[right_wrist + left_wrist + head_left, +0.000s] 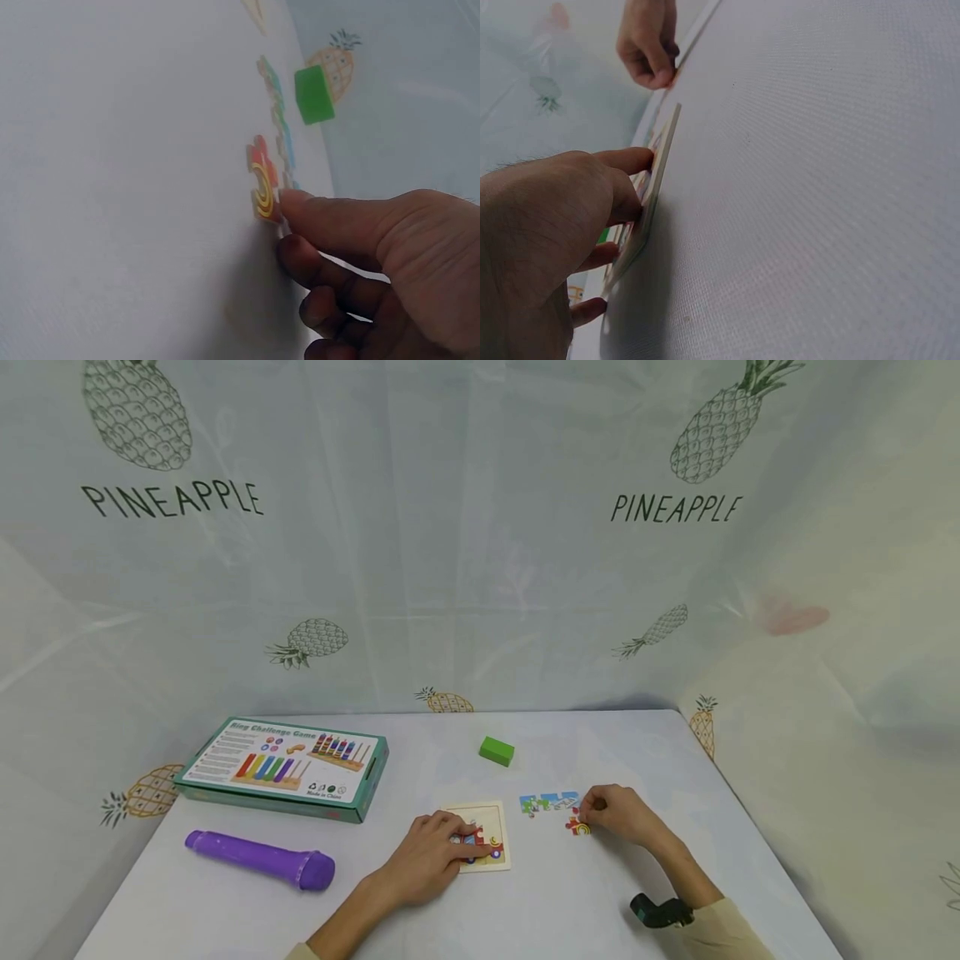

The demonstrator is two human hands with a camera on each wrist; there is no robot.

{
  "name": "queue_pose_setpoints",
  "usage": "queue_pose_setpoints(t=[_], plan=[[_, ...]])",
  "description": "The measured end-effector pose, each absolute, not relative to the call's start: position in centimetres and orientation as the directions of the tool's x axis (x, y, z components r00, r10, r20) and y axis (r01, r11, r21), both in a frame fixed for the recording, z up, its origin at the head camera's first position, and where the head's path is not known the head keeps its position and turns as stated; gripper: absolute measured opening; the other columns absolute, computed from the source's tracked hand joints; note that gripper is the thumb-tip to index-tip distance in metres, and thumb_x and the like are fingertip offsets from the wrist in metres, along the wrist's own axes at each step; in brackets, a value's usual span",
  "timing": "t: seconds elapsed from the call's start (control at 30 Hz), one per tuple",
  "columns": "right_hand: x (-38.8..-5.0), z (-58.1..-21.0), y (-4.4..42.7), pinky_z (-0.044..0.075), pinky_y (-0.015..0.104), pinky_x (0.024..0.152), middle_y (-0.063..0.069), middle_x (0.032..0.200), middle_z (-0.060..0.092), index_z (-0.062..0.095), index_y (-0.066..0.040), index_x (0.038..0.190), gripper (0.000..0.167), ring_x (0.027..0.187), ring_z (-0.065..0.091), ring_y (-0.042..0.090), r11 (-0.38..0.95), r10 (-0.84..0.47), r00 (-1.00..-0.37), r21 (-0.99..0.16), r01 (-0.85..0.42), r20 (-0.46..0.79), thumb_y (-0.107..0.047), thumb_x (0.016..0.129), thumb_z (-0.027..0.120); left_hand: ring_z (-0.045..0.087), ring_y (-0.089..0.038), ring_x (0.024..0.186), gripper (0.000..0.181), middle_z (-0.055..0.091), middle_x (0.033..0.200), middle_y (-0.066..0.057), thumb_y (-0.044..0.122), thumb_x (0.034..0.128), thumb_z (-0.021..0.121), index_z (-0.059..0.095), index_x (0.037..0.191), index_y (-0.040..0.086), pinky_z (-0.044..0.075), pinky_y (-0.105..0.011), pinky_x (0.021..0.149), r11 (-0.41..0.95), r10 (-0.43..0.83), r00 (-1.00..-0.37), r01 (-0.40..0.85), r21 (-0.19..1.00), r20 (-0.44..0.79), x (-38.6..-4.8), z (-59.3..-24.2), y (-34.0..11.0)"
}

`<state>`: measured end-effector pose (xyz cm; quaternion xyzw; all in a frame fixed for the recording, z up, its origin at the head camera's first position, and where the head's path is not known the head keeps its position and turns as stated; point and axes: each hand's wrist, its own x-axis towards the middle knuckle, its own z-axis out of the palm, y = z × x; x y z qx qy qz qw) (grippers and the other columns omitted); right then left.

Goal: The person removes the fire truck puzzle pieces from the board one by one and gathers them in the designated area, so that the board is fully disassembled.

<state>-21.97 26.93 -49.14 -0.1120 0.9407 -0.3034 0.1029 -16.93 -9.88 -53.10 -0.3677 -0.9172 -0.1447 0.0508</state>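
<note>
My left hand (429,858) rests on a square wooden puzzle board (501,814). Its spread fingertips touch the board's face and the red vehicle picture inside the frame, partly covering it. In the left wrist view the board (664,154) shows edge-on beneath the fingers. To the right, my right hand (618,812) pinches the edge of a red puzzle piece with yellow arcs (578,828), thumb and forefinger close together. The right wrist view shows that piece (262,184) at the thumb tip. Beyond it lie joined blue-and-green puzzle pieces (551,802).
A green block (497,751) sits farther back on the white table (600,910). On the left are a boxed ring game (285,768) and a purple microphone-shaped object (258,858). A pineapple-print sheet (465,527) hangs behind the table.
</note>
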Motion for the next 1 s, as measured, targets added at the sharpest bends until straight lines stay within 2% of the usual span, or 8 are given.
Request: queue_pose_setpoints(t=[0.37,0.63,0.77,1.0], plan=[[-22.4,-49.0,26.6,0.043,0.026,0.061,-0.005,0.075,0.061,0.068,-0.015,0.086,0.009,0.071,0.052,0.013,0.757,-0.289,-0.955,-0.628,-0.182,-0.071,-0.018,0.092,0.073,0.044,-0.016,0.127,0.048,0.056,0.134,0.011,0.020,0.0985,0.059,0.059,0.133,0.054,0.039,-0.052,0.095,0.692,0.663,-0.725,0.689,0.216,0.186,-16.8,-53.0,-10.0],[-22.5,-48.6,24.5,0.043,0.024,0.056,-0.004,0.076,0.061,0.069,-0.013,0.091,0.007,0.066,0.051,0.011,0.716,-0.350,-0.936,-0.653,-0.248,-0.028,-0.019,0.093,0.072,0.048,-0.016,0.132,0.042,0.057,0.143,0.011,0.019,0.0984,0.057,0.063,0.135,0.038,0.041,-0.052,0.102,0.688,0.669,-0.724,0.689,0.227,0.172,-16.7,-52.0,-10.5],[-22.5,-48.9,22.7,0.045,0.025,0.054,-0.004,0.076,0.062,0.069,-0.015,0.090,0.006,0.063,0.054,0.011,0.704,-0.353,-0.935,-0.670,-0.235,-0.043,-0.018,0.093,0.072,0.048,-0.019,0.136,0.040,0.054,0.146,0.012,0.022,0.1002,0.056,0.062,0.137,0.036,0.042,-0.052,0.102,0.683,0.673,-0.718,0.695,0.226,0.175,-16.6,-52.1,-10.7],[-22.6,-49.6,18.8,0.047,0.023,0.061,-0.006,0.078,0.062,0.070,-0.015,0.089,0.005,0.071,0.055,0.010,0.661,-0.417,-0.907,-0.704,-0.261,-0.054,-0.015,0.094,0.070,0.048,-0.020,0.138,0.040,0.054,0.147,0.012,0.022,0.0995,0.058,0.062,0.137,0.036,0.043,-0.051,0.104,0.685,0.671,-0.724,0.688,0.240,0.161,-16.4,-52.2,-10.7]])
